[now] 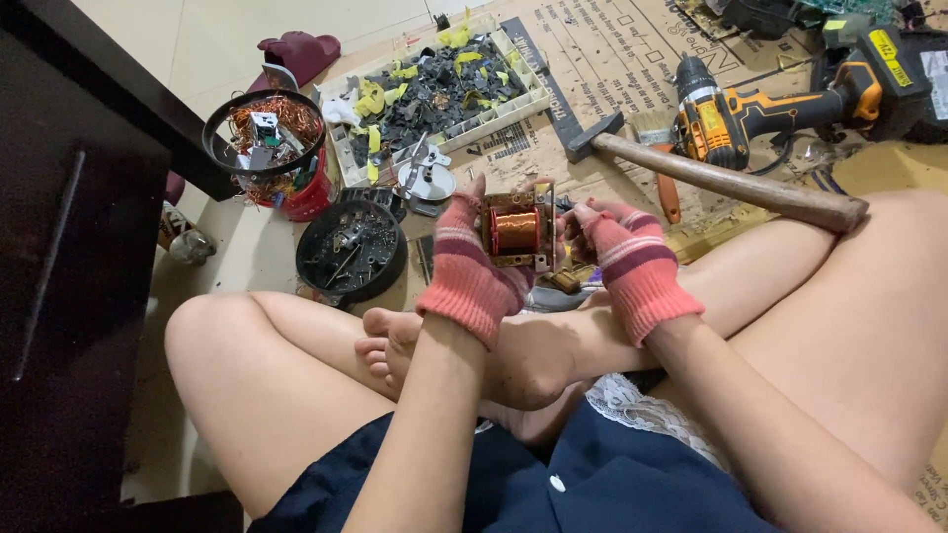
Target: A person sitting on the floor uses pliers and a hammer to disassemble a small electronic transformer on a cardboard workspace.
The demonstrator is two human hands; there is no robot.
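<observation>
My left hand [472,268] and right hand [624,259] — both in pink striped knit fingerless gloves — clamp a small brass-framed transformer with shiny copper winding [517,230] above my crossed legs, over flattened brown cardboard [612,69] on the pale tiled floor [237,39].

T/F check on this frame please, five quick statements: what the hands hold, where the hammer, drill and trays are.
1. Both hands, left hand and right hand, in pink striped fingerless gloves, hold a copper-wound coil in a metal frame. True.
2. The wooden-handled hammer rests on the person's leg. True.
3. The yellow and black cordless drill is in the right hand. False: it lies on the cardboard.
4. The round black tray is to the right of the hands. False: left.
5. The white rectangular tray holds dark and yellow scraps. True.
</observation>
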